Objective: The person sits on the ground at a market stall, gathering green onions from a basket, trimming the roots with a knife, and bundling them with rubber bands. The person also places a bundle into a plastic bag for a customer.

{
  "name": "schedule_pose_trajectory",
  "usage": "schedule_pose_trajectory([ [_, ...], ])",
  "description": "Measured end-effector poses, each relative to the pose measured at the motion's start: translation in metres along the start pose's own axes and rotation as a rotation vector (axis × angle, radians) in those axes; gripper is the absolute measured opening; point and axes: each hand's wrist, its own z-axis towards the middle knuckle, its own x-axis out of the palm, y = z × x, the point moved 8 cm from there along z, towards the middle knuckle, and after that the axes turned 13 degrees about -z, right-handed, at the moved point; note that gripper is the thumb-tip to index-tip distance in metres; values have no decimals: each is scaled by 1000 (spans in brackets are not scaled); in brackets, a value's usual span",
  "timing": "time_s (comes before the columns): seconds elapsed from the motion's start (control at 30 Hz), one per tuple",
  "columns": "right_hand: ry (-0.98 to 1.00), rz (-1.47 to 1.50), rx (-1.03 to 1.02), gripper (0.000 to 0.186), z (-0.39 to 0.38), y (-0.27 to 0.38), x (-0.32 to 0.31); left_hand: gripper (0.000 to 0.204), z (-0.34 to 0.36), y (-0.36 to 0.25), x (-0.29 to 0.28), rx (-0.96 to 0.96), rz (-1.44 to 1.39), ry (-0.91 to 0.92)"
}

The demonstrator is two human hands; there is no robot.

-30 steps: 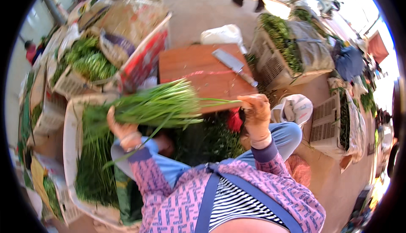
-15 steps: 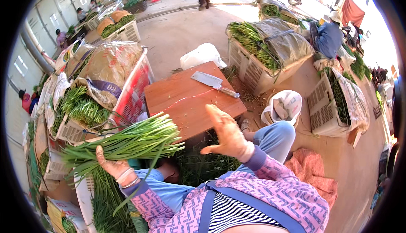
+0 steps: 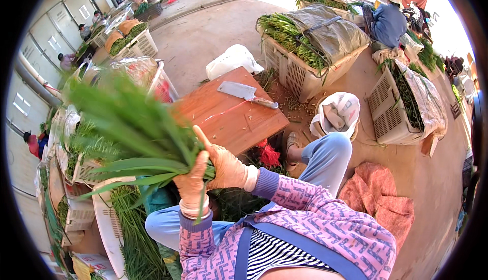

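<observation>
A bunch of garlic chives (image 3: pixel 137 132), long green leaves smeared by motion, slants up to the left in front of me. Its base end is wrapped by my left hand (image 3: pixel 192 183), the lower of the two. Pressed against the same end is my right hand (image 3: pixel 226 167), fingers curled round it and one finger pointing up. Both hands wear pale, stained gloves. Beyond them, on a low reddish-brown wooden table (image 3: pixel 229 122), lies a cleaver (image 3: pixel 237 90) with its handle toward the right. A thin red string (image 3: pixel 223 112) crosses the tabletop.
Loose chives (image 3: pixel 134 229) fill a white crate at my left. Red string (image 3: pixel 268 154) hangs by the table's near edge. A white bucket (image 3: pixel 339 115) stands right of my knee. Crates of greens (image 3: pixel 300 71) surround me; an orange-red cloth (image 3: pixel 376 193) lies at my right. Other people sit farther off.
My right hand has come left from open air to close on the chives. The bunch has swung from lying nearly level to slanting upward, with my left hand now at its base end.
</observation>
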Motion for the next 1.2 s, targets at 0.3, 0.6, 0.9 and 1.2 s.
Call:
schedule_pose_trajectory([
  [0.3,-400,789,219,59,-33,-117,22,100,24,52,89,37,360,233],
  [0.6,-137,1294,455,65,-31,-128,-14,97,34,-25,15,-105,270,224],
  [0.9,340,1139,576,63,-11,-36,32,109,-28,90,0,-606,-604,549],
  [1.2,363,519,471,64,8,-58,45,84,-22,163,-77,-498,-604,211],
])
